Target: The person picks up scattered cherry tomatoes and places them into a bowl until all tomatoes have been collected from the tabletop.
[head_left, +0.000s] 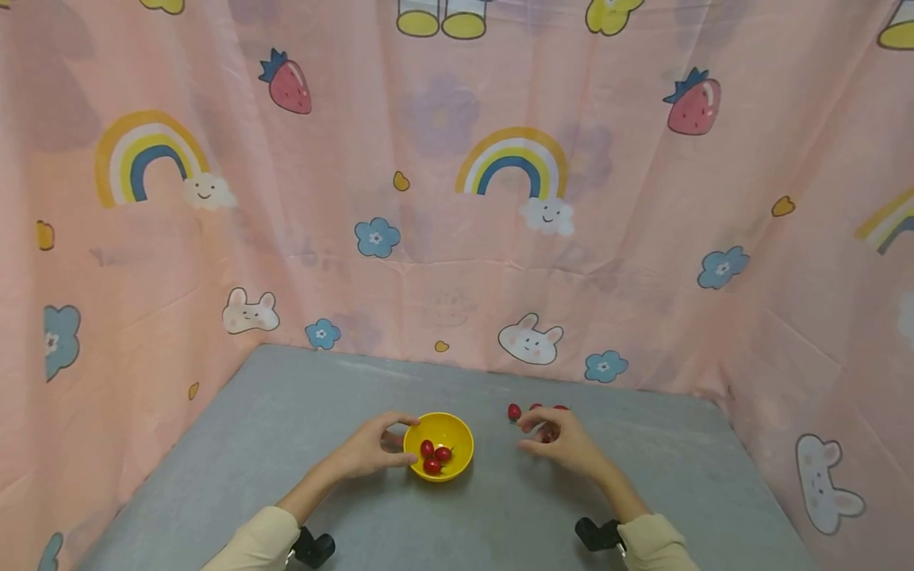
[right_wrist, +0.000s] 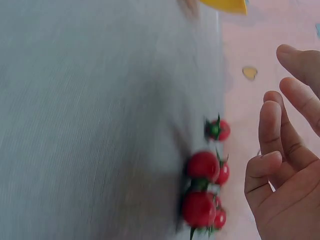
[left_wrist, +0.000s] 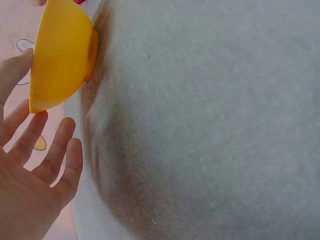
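A yellow bowl (head_left: 462, 466) stands on the table with three cherry tomatoes (head_left: 432, 466) visible in it. My left hand (head_left: 371, 447) holds its left side, thumb and index finger at the rim. In the left wrist view the other fingers of that hand spread loosely below the bowl (left_wrist: 60, 55). To the right, my right hand (head_left: 564, 442) hovers with thumb and fingers parted and nothing between them. Several more cherry tomatoes with green stems, one of them a tomato (head_left: 514, 411) at the left, lie around and behind that hand. The right wrist view shows a nearer tomato (right_wrist: 200, 209) beside others.
The grey table (head_left: 343, 396) reaches back to a pink printed curtain (head_left: 428, 293), which also hangs along both sides. Black wrist mounts (head_left: 314, 547) sit at the cuffs of the cream sleeves (head_left: 264, 539).
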Motion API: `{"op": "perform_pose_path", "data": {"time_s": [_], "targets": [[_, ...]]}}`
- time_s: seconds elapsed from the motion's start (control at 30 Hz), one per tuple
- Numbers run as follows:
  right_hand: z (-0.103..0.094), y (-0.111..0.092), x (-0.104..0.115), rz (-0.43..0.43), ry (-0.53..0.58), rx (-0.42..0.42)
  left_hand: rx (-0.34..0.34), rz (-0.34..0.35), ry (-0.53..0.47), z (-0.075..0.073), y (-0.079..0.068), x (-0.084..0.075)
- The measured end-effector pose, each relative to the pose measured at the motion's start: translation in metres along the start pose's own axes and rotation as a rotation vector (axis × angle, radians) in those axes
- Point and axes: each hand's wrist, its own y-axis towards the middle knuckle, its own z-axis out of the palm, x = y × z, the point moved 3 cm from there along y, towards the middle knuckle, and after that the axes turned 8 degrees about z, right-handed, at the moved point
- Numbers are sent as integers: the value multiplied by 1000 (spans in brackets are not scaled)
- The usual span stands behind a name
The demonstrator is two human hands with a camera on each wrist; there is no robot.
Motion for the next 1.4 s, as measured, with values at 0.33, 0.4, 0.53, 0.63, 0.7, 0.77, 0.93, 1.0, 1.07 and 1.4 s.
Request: {"op": "perform_pose_path", "data": {"time_s": [0.33, 0.4, 0.53, 0.63, 0.7, 0.77, 0.93, 1.0, 1.07, 1.4], "targets": [[-30, -22, -23, 96, -45, -46, 2, 6, 4, 0, -1, 1], [-36, -26, -26, 132, -43, -51, 2, 5, 4, 0, -1, 1], [-45, -33, -32, 186, -42, -74, 2, 3, 3, 0, -1, 0], [-48, -37, -37, 214, -69, -89, 2, 5, 4, 0, -1, 0], [-49, -39, -39, 227, -80, -96, 2, 6, 5, 0, -1, 0], [-50, -40, -40, 244, -95, -102, 2, 6, 9, 0, -1, 0], [-50, -43, -44, 307, -115, -122, -1, 12, 16, -1, -1, -2], [-48, -43, -45, 321, -122, -128, -2, 13, 17, -1, -1, -3], [-47, -43, -46, 332, -131, -141, -3, 11, 18, -2, -1, -3], [-39, -40, -49, 355, -155, -178, 2, 4, 24, -2, -1, -3]]}}
